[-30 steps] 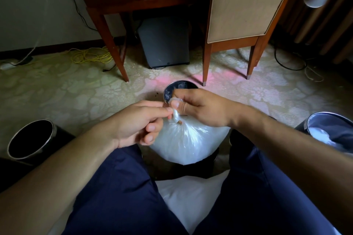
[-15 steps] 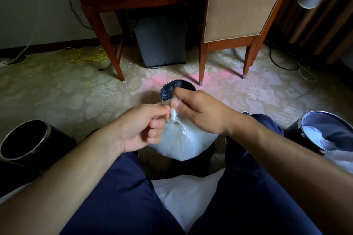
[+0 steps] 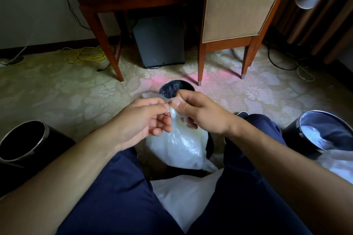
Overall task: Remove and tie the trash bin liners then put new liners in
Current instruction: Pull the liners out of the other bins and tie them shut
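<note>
A translucent white trash bag [image 3: 181, 149] hangs full between my knees, its neck gathered at the top. My left hand [image 3: 141, 120] pinches the twisted neck from the left with thumb and forefinger. My right hand [image 3: 200, 112] pinches the same neck from the right, thumb on top. A small dark bin [image 3: 176, 87] stands on the carpet just beyond my hands. A black bin [image 3: 23, 143] with no liner stands at my left. At my right stands a black bin [image 3: 324, 131] with a white liner in it.
A wooden desk [image 3: 107, 5] and a chair [image 3: 238, 5] stand ahead, with a dark box [image 3: 160, 42] under the desk. Yellow cable [image 3: 84, 55] lies by the wall. More white plastic [image 3: 181, 196] lies between my legs, and some [image 3: 338, 166] at the far right.
Both hands have shifted slightly on the bag's neck and lifted a little. The bag has swung slightly toward me.
</note>
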Tool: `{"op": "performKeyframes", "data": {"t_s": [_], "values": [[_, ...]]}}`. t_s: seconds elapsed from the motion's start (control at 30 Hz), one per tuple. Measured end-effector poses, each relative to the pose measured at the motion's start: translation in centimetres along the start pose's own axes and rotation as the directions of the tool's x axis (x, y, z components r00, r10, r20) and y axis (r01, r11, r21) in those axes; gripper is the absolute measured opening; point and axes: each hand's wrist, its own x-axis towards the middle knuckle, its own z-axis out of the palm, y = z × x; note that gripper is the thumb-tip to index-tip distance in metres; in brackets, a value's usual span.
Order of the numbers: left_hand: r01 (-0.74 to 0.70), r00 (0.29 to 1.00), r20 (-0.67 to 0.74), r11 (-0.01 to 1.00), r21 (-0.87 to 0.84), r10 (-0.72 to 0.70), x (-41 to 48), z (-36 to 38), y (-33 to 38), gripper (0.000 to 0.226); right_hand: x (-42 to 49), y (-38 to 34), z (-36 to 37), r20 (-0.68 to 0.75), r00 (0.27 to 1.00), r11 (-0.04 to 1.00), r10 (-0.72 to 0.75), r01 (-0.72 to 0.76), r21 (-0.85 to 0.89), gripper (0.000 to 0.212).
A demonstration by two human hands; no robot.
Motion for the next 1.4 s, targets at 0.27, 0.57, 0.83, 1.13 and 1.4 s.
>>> {"op": "performKeyframes", "data": {"t_s": [0.27, 0.57, 0.83, 1.13, 1.4], "values": [[-0.107, 0.992, -0.032, 0.949, 0.297, 0.122, 0.0, -0.4, 0.7, 0.021, 0.9, 1.2, 0.8, 0.070, 0.992, 0.931, 0.101, -0.119, 0.346, 0.032], [0.122, 0.992, 0.026, 0.989, -0.078, -0.121, 0.1, -0.2, -0.1, 0.016, 0.8, 0.7, 1.1, 0.081, 0.995, 0.991, 0.052, -0.062, 0.117, 0.034], [0.260, 0.965, 0.004, 0.965, 0.018, -0.261, 1.0, -0.2, -0.8, 0.021, 1.0, 0.9, -0.4, 0.122, 0.992, 0.890, -0.035, 0.087, -0.448, 0.030], [0.153, 0.981, -0.173, 0.883, 0.445, -0.083, 1.6, -0.3, -1.0, 0.030, 1.0, 1.9, 0.9, 0.040, 0.989, 0.784, -0.141, 0.136, -0.606, 0.028], [-0.009, 1.000, -0.018, 0.997, -0.081, 0.008, 1.3, 0.5, -4.1, 0.024, -0.1, 2.4, 0.4, -0.073, 0.990, 0.832, -0.124, 0.063, -0.551, 0.030]]}}
